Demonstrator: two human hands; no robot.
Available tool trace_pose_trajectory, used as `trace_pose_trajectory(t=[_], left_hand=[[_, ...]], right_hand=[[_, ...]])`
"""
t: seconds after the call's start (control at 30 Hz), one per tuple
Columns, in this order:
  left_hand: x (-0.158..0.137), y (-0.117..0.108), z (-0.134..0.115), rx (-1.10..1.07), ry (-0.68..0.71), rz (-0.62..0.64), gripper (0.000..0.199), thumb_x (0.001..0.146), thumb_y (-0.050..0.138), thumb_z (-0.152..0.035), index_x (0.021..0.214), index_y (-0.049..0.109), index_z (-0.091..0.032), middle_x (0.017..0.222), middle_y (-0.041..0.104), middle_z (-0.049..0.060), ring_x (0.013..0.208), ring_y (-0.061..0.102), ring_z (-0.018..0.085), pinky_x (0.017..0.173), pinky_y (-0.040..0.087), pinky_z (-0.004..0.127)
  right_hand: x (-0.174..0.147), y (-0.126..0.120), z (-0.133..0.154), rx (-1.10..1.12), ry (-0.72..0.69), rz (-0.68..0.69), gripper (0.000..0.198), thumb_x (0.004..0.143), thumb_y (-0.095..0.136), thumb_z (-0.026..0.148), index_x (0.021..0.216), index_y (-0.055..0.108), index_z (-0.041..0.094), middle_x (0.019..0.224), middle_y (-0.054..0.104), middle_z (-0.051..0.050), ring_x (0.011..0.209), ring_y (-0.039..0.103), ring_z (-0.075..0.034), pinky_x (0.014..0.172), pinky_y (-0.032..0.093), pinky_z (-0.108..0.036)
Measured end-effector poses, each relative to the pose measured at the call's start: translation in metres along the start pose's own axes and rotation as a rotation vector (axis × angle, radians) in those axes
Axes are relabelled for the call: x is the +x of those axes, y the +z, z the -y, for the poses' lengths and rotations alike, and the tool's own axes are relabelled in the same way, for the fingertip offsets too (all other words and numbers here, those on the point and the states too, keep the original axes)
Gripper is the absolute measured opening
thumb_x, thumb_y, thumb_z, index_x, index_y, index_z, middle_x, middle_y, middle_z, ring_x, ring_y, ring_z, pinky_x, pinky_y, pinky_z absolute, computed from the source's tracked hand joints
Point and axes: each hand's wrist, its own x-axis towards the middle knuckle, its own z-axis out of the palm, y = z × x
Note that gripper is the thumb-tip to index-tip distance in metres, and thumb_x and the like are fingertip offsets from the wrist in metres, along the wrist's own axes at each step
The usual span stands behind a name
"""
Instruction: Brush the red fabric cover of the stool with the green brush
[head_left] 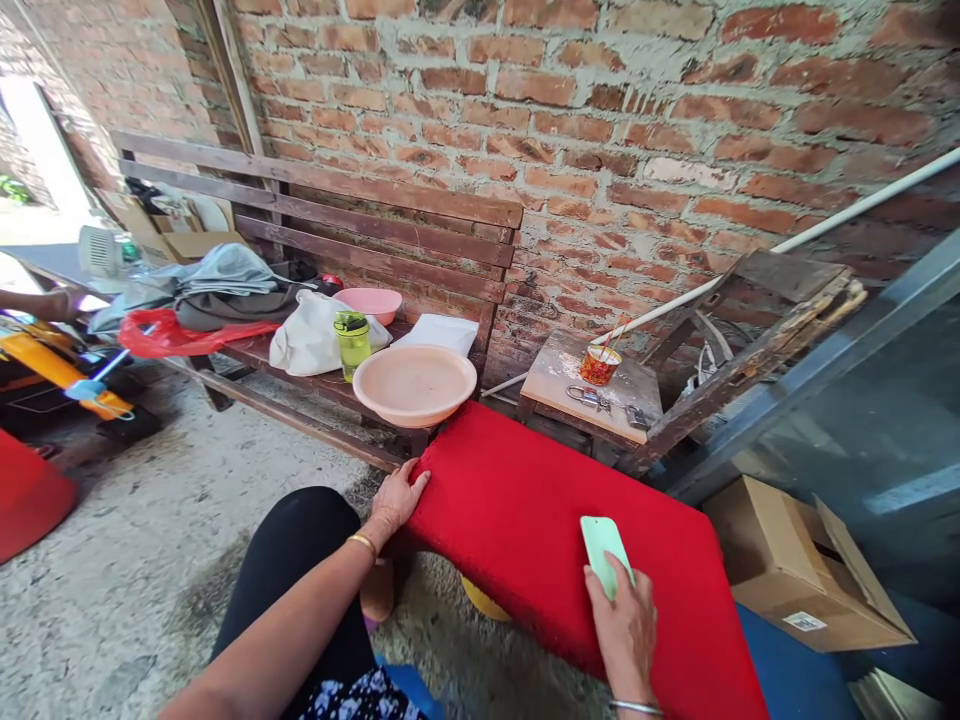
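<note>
A bright red cloth (pixel 525 510) covers a long low surface in front of me. My left hand (pixel 399 497) rests on its near left edge, fingers stretched out and thumb apart, a gold bangle on the wrist. Over the right part of the cloth, my right hand (pixel 626 610) is closed around the lower end of a flat mint-green slab with rounded corners (pixel 600 540). It is shaped like a phone; its underside is hidden, so I cannot tell its exact kind. A wide pale basin (pixel 415 385) stands on the bench just beyond the cloth's far left corner.
The wooden bench (pixel 337 215) along the brick wall carries a green-lidded bottle (pixel 352 345), a white bag (pixel 307 335), a pink bowl (pixel 371 303) and clothing (pixel 232 285). A small table (pixel 551 385) holds a patterned tub (pixel 600 365) and a padlock (pixel 587 398). A cardboard box (pixel 795 560) is at right.
</note>
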Motion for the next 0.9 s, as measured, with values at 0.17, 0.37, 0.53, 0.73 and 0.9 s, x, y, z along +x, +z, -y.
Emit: trace_pose_trajectory(t=[0.17,0.37,0.53,0.73,0.9], left_hand=[[0.000,-0.002,-0.001,0.003,-0.011,0.015,0.056,0.096,0.041,-0.051,0.142,0.052,-0.022,0.138,0.063,0.013,0.127,0.058,0.028,0.107,0.043,0.040],[-0.004,-0.005,-0.006,0.024,-0.032,0.026,0.057,0.096,0.040,-0.052,0.143,0.052,-0.022,0.137,0.062,0.013,0.126,0.057,0.030,0.107,0.043,0.042],[-0.009,-0.008,-0.013,0.010,-0.037,0.024,0.057,0.096,0.040,-0.052,0.143,0.052,-0.022,0.136,0.062,0.012,0.126,0.056,0.030,0.107,0.042,0.041],[-0.013,-0.011,-0.019,-0.039,-0.041,0.022,0.055,0.095,0.043,-0.049,0.142,0.053,-0.022,0.136,0.062,0.013,0.126,0.055,0.029,0.106,0.043,0.040],[-0.015,-0.013,-0.022,-0.066,-0.052,0.027,0.057,0.094,0.044,-0.050,0.142,0.053,-0.022,0.134,0.062,0.015,0.126,0.055,0.031,0.105,0.043,0.043]], right_hand=[[-0.016,0.020,0.051,0.101,-0.232,0.070,0.057,0.095,0.034,0.064,0.121,0.069,0.026,0.114,0.064,-0.012,0.102,0.061,-0.027,0.087,0.047,-0.042],[0.002,0.000,0.006,-0.011,0.023,0.130,0.068,0.092,0.027,0.066,0.123,0.068,0.022,0.107,0.063,-0.015,0.096,0.061,-0.031,0.082,0.048,-0.045],[0.014,-0.002,-0.016,-0.017,0.091,0.049,0.081,0.087,0.023,0.079,0.123,0.067,0.021,0.098,0.062,-0.014,0.095,0.059,-0.033,0.076,0.049,-0.044],[0.014,0.031,0.078,0.105,-0.191,0.103,0.081,0.089,0.021,0.078,0.120,0.069,0.020,0.106,0.062,-0.015,0.094,0.062,-0.030,0.080,0.050,-0.043],[0.022,0.047,0.110,0.058,-0.297,0.174,0.071,0.092,0.023,0.068,0.120,0.069,0.022,0.107,0.064,-0.016,0.093,0.064,-0.031,0.079,0.051,-0.046]])
